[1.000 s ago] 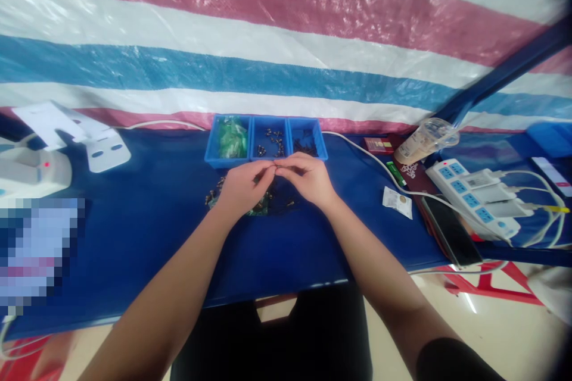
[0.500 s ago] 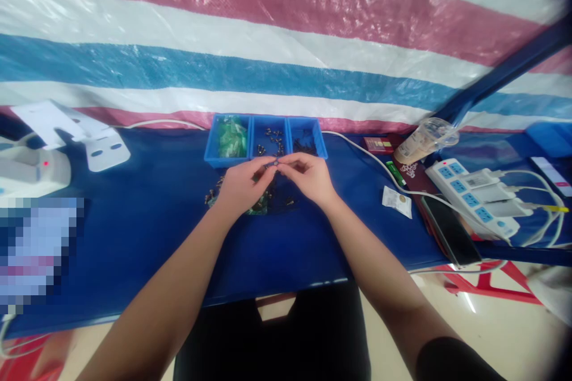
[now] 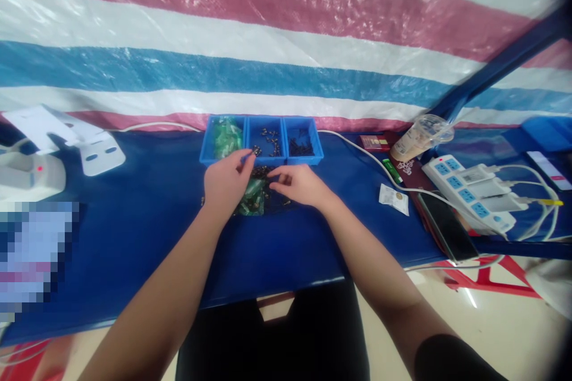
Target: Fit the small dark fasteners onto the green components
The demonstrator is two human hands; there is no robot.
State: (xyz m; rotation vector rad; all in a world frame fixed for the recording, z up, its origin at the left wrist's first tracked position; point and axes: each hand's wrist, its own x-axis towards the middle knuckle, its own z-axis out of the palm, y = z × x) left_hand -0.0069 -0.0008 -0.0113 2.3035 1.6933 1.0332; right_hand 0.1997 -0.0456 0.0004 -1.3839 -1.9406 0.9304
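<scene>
My left hand (image 3: 227, 183) is at the front edge of the blue three-part bin (image 3: 264, 161), thumb and forefinger pinched together. Small metal screw-like pieces (image 3: 270, 134) lie in the middle compartment just past those fingertips; whatever the pinch holds is too small to make out. My right hand (image 3: 298, 183) hovers low to the right, fingers curled and thumb apart, its tips at a loose pile of small dark metal parts (image 3: 261, 171). Beneath and between both hands lies a green plastic bag (image 3: 254, 197), partly covered by the left hand.
Green bags (image 3: 227, 136) fill the left compartment, dark screws (image 3: 301, 146) the right one. To the right are a drink cup (image 3: 420, 138), a white packet (image 3: 394, 199), a phone (image 3: 448, 227) and a power strip (image 3: 467, 193) with cables. A white stand (image 3: 100, 152) is at left.
My hands were together, fingertips meeting over the pile. Now they are apart: the left has moved left to the bin's edge, the right has dropped toward the pile. The view has shifted slightly.
</scene>
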